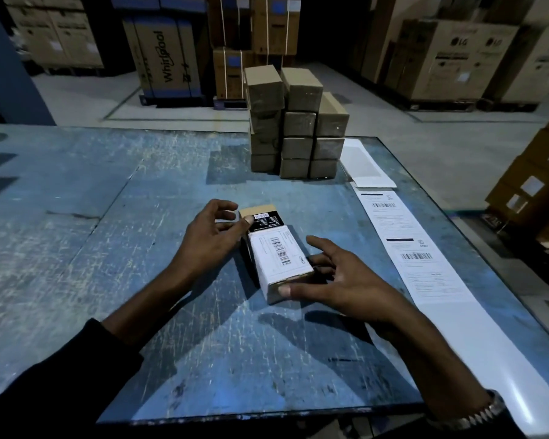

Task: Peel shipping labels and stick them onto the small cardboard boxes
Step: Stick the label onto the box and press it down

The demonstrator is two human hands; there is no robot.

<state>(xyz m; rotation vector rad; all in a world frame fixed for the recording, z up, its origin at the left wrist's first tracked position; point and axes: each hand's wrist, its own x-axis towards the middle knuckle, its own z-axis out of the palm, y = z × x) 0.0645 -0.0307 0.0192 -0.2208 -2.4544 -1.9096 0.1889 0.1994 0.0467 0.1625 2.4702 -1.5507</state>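
A small cardboard box (268,223) with a black printed top lies in the middle of the blue table (108,248). A white shipping label (279,255) with a barcode covers its near half and wraps over the front end. My left hand (210,236) is at the box's left side, its thumb on the black top near the far corner, the fingers loosely spread. My right hand (336,280) has its thumb against the box's near end and its fingers along the right side. A long strip of shipping labels (415,258) runs along the table's right side.
A stack of several small brown boxes (295,128) stands at the far middle of the table. A bare white backing sheet (365,166) lies to its right. Large appliance cartons (165,55) stand on the floor behind and to the right. The table's near edge is close to me.
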